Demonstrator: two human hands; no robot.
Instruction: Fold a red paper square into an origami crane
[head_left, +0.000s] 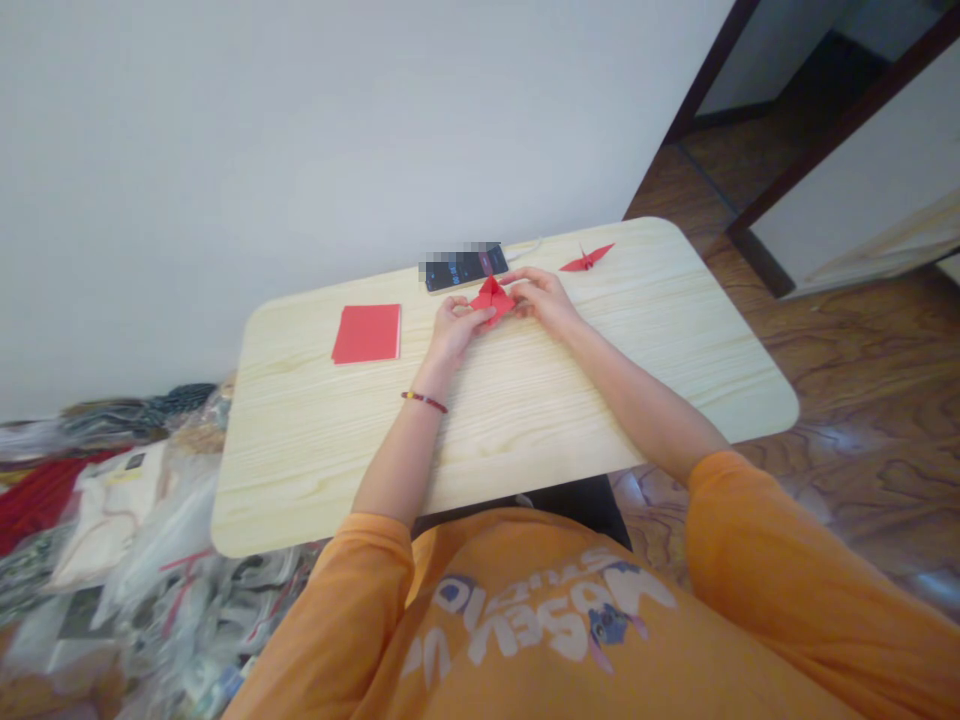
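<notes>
A partly folded piece of red paper point(491, 297) lies near the far edge of the light wooden table point(525, 400). My left hand point(453, 327) pinches its left side, fingers closed on the paper. My right hand point(541, 297) presses its right side with curled fingers. A stack of flat red paper squares point(367, 333) rests to the left. A finished red paper crane point(587, 259) sits to the right, beyond my right hand.
A dark phone point(465, 267) lies at the table's far edge with a white cable point(525, 245) beside it. A white wall stands behind. Bags and cloth pile up on the floor at left point(112, 540). Wooden floor and a doorway lie to the right.
</notes>
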